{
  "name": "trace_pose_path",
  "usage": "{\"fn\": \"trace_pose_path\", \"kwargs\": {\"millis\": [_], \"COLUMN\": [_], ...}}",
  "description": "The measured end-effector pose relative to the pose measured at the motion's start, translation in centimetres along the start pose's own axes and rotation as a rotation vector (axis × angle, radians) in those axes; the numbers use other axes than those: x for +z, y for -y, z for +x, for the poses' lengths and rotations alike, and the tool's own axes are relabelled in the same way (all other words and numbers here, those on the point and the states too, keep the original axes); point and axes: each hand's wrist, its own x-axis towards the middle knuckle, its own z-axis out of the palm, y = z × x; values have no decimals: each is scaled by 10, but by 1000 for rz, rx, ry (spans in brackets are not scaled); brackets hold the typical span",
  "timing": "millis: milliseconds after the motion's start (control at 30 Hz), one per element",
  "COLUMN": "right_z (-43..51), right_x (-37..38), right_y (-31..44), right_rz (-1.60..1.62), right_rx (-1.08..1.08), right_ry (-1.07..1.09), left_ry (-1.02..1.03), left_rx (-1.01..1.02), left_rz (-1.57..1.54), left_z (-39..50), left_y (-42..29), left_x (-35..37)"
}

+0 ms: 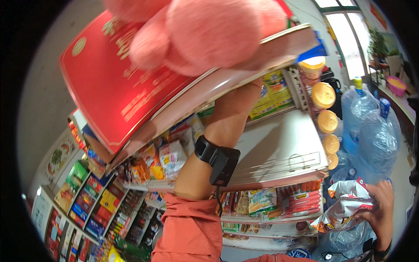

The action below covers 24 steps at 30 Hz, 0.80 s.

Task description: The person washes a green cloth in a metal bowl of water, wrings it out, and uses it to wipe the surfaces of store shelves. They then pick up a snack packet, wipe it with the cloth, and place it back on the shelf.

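My left arm reaches up into a shelf bay, wearing a black device [224, 165] on a strap at the wrist. Beyond the strap, my left hand [237, 106] passes under the upper shelf board; its fingers are hidden. Yellow-green packets [274, 93] stand beside it at the back of the bay. To its right lies a bare white shelf surface [278, 140]. At the lower right, my right hand [381, 204] grips a white and orange snack bag [348, 208] by its side, in front of wrapped water bottles.
Overhead, a pink plush toy [212, 36] and a red gift box [121, 88] sit on the top shelf. Yellow-lidded tubs [323, 95] line the shelf's right end, near large water bottles [376, 137]. Snack bags [172, 159] fill the left; sausage packs [304, 203] lie below.
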Motion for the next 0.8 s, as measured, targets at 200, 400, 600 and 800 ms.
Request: {"fn": "trace_pose_path", "kwargs": {"millis": [200,400,600,800], "right_z": [1,-11,-20,-30], "right_x": [12,19,25,28], "right_y": [18,34,44,59], "right_rz": [44,28,-30,314], "right_rx": [-27,69,68,165], "right_ry": [42,40,32,198], "left_ry": [-23,-37,-160,-663], "left_rx": [234,434,591,767], "left_rz": [50,288,334,916], "left_z": [-93,-184,-246,-304], "left_y": [-94,-225,-359,-477], "left_x": [-18,-48,-108,-134]}}
